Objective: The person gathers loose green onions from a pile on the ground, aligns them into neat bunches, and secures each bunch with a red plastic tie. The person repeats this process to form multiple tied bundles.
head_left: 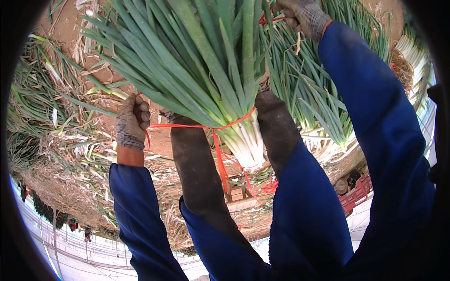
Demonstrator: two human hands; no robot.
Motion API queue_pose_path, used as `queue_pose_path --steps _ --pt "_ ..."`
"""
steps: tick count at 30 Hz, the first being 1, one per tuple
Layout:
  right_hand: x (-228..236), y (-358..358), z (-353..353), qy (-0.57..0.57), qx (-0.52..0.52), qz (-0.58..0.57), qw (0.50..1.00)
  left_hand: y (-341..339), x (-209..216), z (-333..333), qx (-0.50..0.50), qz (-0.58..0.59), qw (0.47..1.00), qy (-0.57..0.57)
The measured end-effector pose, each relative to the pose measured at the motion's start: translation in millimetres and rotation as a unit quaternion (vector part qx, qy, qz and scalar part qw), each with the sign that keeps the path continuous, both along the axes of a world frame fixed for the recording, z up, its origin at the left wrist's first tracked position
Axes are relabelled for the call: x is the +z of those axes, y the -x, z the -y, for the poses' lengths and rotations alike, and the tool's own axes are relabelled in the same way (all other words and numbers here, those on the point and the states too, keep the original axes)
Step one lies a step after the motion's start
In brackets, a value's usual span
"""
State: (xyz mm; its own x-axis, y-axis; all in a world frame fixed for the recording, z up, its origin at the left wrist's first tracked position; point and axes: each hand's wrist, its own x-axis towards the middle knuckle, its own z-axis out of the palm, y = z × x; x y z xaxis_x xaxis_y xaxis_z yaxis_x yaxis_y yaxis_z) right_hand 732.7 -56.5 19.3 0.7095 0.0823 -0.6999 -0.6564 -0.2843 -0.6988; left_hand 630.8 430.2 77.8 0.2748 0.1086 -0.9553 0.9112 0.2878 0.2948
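Note:
A large bundle of green onions [201,65] leans between my lower legs, its white root ends toward me and green leaves fanning away. Red plastic twine [178,125] wraps round it just above the white part. My left hand [132,122], in a grey glove, is closed on one length of this twine, left of the bundle. Farther off at the upper right, my gloved right hand [307,18] is closed round another piece of red twine, beside the leaves. Part of that length is hidden behind the leaves.
More green onions [309,89] lie on the right, and loose ones [33,103] are heaped at the left. Dry leaf scraps [93,154] litter the soil. Below the bundle hang red twine strands [220,161] near a wooden piece [240,193]. A red crate [356,193] stands at the lower right.

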Motion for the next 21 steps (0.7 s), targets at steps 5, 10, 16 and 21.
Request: queue_pose_path --steps 5,10,16,21 --pt "110 31 -10 0.054 0.055 -0.149 0.986 -24 14 31 0.109 0.009 0.993 0.04" --pt "151 54 -7 -0.029 -0.007 -0.252 0.967 -20 61 47 0.099 0.065 0.993 0.01" --pt "152 50 -46 0.049 0.237 0.128 0.962 -16 99 92 0.011 0.05 0.999 0.012" --pt "122 60 -123 0.096 0.281 0.254 0.921 -20 92 150 -0.052 0.076 0.995 0.037"
